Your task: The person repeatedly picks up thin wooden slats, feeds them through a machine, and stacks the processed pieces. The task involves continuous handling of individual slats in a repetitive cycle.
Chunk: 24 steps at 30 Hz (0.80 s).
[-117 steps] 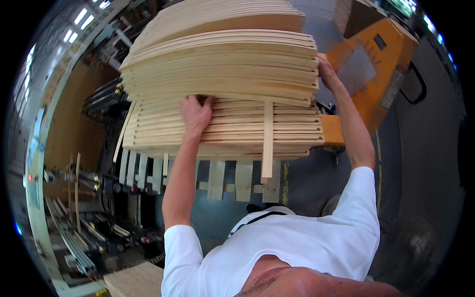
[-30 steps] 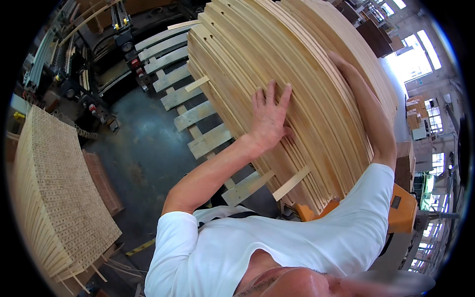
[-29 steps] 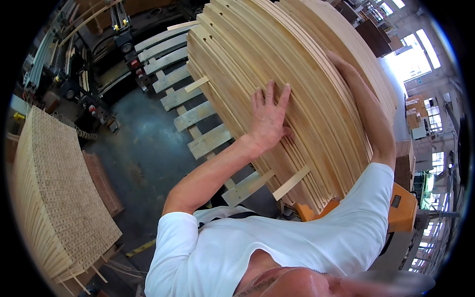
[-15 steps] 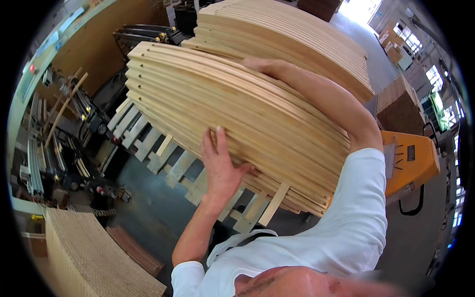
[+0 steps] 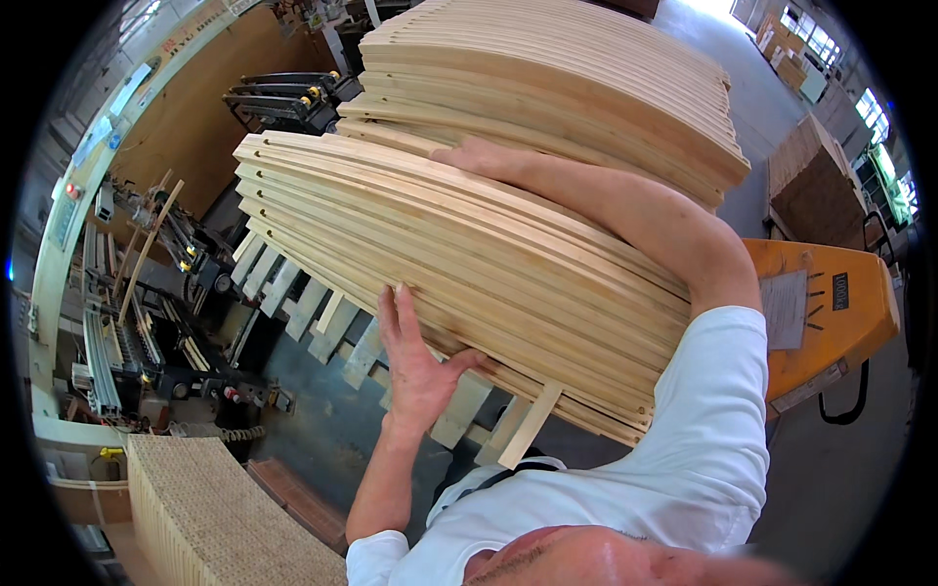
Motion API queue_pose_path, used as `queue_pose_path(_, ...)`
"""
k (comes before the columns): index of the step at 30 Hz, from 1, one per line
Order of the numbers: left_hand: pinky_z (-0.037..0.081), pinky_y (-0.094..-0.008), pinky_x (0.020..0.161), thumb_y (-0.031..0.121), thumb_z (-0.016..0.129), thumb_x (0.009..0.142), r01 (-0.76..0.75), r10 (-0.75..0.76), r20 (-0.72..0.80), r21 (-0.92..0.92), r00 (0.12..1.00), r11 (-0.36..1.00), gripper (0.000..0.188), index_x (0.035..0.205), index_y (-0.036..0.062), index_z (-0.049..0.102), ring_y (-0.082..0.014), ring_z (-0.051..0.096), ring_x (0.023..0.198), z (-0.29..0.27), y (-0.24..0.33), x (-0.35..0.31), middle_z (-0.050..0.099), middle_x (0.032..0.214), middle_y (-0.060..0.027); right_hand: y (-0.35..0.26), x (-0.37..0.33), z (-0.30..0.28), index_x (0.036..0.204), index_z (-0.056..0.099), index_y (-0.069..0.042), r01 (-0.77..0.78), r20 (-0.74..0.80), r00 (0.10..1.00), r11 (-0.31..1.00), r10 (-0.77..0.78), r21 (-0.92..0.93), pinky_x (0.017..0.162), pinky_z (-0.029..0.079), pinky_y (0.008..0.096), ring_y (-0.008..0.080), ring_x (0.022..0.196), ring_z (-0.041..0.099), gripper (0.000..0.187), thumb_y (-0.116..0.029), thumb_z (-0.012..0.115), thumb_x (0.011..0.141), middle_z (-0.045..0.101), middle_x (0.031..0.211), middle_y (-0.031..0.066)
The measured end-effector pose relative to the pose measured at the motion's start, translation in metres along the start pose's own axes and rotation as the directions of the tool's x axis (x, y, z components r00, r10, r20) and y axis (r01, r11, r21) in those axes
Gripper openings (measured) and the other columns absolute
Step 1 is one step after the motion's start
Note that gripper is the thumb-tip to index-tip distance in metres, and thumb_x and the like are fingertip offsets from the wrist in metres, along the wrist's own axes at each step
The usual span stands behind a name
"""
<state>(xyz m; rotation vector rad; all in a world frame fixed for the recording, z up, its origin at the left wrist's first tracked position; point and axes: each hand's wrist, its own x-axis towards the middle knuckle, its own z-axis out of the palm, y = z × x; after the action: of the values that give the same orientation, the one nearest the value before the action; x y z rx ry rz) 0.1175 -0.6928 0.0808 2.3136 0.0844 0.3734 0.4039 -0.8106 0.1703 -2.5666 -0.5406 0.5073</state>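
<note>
A stack of long, pale wooden boards [image 5: 489, 298] with curved edges and small holes near their ends lies in front of me on a slatted wooden pallet [image 5: 461, 410]. My left hand [image 5: 418, 376] touches the near side of the stack, its fingers stretched and the thumb spread to the right. Over the top reaches my right arm. My right hand [image 5: 481, 159] curls over the far edge of the upper boards; its fingertips are mostly hidden. A light wood strip [image 5: 532, 428] sticks out from under the boards toward me.
Behind stands a second, taller stack of similar boards [image 5: 547, 88]. An orange machine body [image 5: 831, 313] is close on my right. Machinery with rails [image 5: 147, 332] fills the left side. At the lower left is a stack of tan panels [image 5: 220, 503], beside reddish-brown boards [image 5: 298, 498].
The upper boards of the near stack have come lower and nearer to me, with both hands moving along. More of the rear stack shows. The view has shifted slightly.
</note>
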Motion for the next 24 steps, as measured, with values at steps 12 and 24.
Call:
queue_pose_path(12, 0.024, -0.0470, 0.121, 0.012, 0.089, 0.068, -0.063, 0.064, 0.021, -0.046, 0.998, 0.997, 0.116, 0.157, 0.0052, 0.015, -0.0410, 0.019, 0.149, -0.014, -0.009, -0.001, 0.018, 0.160, -0.0269, 0.087, 0.055, -0.001, 0.102, 0.072, 0.001, 0.018, -0.333, 0.894, 0.767, -0.300, -0.641, 0.081, 0.057, 0.0463, 0.0372, 0.103, 0.069, 0.027, -0.015, 0.060, 0.085, 0.071, 0.105, 0.0225)
queue_pose_path(24, 0.028, -0.0452, 0.119, 0.013, 0.086, 0.071, -0.184, 0.193, 0.093, -0.097, 0.977, 0.978, 0.105, 0.155, 0.0022, 0.024, -0.0416, 0.026, 0.146, -0.026, -0.038, -0.010, 0.024, 0.158, -0.0242, 0.095, 0.043, -0.013, 0.110, 0.072, 0.001, 0.025, -0.062, 0.997, 0.936, -0.049, -0.352, 0.084, 0.052, 0.0425, 0.0336, 0.097, 0.069, 0.059, -0.046, 0.071, 0.074, 0.072, 0.106, 0.0223)
